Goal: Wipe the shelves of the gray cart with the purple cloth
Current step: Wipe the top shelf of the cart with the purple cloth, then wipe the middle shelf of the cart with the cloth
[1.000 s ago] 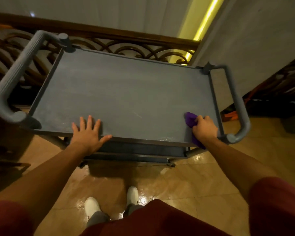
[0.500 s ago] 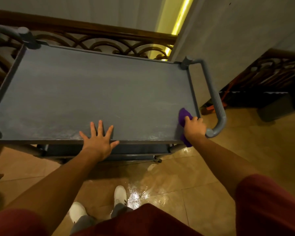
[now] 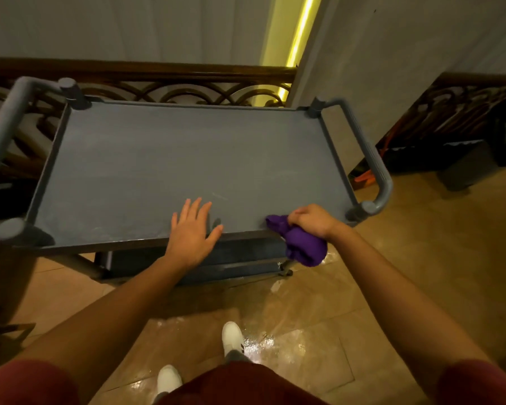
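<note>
The gray cart's top shelf [image 3: 187, 159] fills the middle of the view, flat and bare, with a handle at each end. My left hand [image 3: 192, 232] lies flat with fingers spread on the shelf's near edge, right of centre. My right hand [image 3: 313, 220] grips the bunched purple cloth [image 3: 301, 245] at the near right corner. One tip of the cloth touches the shelf edge while most of it hangs below the rim. A lower shelf [image 3: 240, 255] shows only as a dark strip under the top.
A wooden railing with curled ironwork [image 3: 170, 83] runs right behind the cart. The right handle [image 3: 368, 159] stands close to a white wall corner. Dark bins and orange items [image 3: 465, 162] sit at the right. The tan tiled floor [image 3: 289, 340] under my white shoes looks wet.
My right hand has pulled the cloth back off the right corner, so it now hangs over the near edge. The left hand stays flat on the near edge.
</note>
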Action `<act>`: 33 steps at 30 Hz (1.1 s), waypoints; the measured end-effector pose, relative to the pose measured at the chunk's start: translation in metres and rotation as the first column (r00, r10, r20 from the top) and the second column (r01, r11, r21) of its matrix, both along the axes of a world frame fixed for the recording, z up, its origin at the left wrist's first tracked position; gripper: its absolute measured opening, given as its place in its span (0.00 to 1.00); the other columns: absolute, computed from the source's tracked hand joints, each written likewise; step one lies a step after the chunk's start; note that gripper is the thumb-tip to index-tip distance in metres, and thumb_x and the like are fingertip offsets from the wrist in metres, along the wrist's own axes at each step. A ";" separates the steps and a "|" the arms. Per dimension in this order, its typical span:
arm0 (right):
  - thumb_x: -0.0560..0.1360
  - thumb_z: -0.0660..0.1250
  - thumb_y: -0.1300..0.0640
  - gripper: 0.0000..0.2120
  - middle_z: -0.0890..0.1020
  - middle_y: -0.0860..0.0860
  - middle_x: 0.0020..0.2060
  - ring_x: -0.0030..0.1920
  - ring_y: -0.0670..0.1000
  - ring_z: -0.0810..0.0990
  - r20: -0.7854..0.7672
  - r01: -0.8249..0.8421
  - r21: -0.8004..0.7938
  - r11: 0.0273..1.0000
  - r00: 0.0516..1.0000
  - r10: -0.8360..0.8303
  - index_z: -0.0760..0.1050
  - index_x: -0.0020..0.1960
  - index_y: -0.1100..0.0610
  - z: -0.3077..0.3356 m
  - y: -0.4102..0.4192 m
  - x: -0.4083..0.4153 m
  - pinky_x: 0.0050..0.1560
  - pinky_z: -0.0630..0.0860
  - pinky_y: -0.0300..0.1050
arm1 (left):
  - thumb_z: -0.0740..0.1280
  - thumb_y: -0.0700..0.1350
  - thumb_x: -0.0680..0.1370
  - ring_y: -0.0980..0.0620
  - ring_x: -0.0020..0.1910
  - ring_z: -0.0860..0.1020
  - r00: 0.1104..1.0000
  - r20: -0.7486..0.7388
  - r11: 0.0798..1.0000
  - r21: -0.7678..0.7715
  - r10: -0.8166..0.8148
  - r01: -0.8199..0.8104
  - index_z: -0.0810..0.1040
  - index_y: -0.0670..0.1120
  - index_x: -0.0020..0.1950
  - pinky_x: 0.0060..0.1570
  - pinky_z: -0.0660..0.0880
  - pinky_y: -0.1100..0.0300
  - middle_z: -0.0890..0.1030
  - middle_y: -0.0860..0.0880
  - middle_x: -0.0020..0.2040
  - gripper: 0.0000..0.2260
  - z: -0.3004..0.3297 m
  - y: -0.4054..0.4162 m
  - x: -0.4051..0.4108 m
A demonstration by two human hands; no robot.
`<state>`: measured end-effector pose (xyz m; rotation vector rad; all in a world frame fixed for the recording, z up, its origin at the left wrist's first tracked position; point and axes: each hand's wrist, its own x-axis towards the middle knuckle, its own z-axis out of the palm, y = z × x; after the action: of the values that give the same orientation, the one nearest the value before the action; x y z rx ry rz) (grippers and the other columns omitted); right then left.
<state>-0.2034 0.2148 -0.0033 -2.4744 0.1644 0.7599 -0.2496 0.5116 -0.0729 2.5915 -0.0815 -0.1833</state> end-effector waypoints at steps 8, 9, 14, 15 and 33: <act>0.64 0.70 0.46 0.19 0.85 0.47 0.48 0.46 0.51 0.83 0.344 -0.216 0.047 0.975 0.920 0.187 0.76 0.53 0.49 0.010 0.107 -0.112 0.48 0.79 0.49 | 0.58 0.65 0.80 0.47 0.55 0.83 0.890 -0.426 0.771 -0.618 -0.162 -0.155 0.78 0.51 0.63 0.56 0.80 0.47 0.83 0.48 0.58 0.22 0.055 -0.011 -0.056; 0.63 0.70 0.45 0.21 0.84 0.46 0.48 0.47 0.51 0.82 0.397 -0.218 0.015 0.976 0.897 0.194 0.74 0.55 0.48 0.008 0.114 -0.122 0.47 0.79 0.50 | 0.57 0.67 0.79 0.46 0.52 0.84 0.832 -0.517 0.728 -0.647 -0.202 -0.226 0.79 0.50 0.63 0.51 0.83 0.46 0.84 0.47 0.57 0.25 0.057 -0.012 -0.065; 0.67 0.72 0.48 0.26 0.79 0.46 0.57 0.57 0.49 0.77 0.548 -0.125 0.009 0.992 0.830 0.099 0.73 0.64 0.49 -0.015 0.127 -0.160 0.54 0.78 0.47 | 0.63 0.68 0.76 0.43 0.53 0.85 0.655 -0.696 0.595 -0.670 -0.295 -0.444 0.79 0.45 0.62 0.54 0.81 0.41 0.85 0.43 0.56 0.29 0.047 -0.012 -0.087; 0.67 0.73 0.49 0.28 0.78 0.46 0.60 0.60 0.48 0.76 0.562 -0.107 0.055 0.993 0.825 0.058 0.73 0.66 0.49 -0.020 0.125 -0.165 0.57 0.77 0.46 | 0.65 0.66 0.76 0.43 0.55 0.84 0.643 -0.705 0.558 -0.676 -0.299 -0.481 0.80 0.45 0.62 0.55 0.81 0.42 0.85 0.43 0.56 0.28 0.044 -0.014 -0.088; 0.67 0.75 0.39 0.44 0.64 0.47 0.78 0.77 0.48 0.65 0.213 0.282 0.466 0.839 0.884 -0.415 0.59 0.78 0.41 -0.144 0.055 -0.199 0.71 0.70 0.48 | 0.74 0.39 0.74 0.46 0.50 0.83 0.775 -0.620 0.661 -0.533 0.121 -0.529 0.75 0.46 0.52 0.43 0.81 0.56 0.82 0.43 0.51 0.11 -0.030 -0.106 -0.076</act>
<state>-0.4029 0.2700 -0.1475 -2.0251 0.2981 0.2122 -0.3253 0.4054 -0.1029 1.6701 0.4697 -0.6120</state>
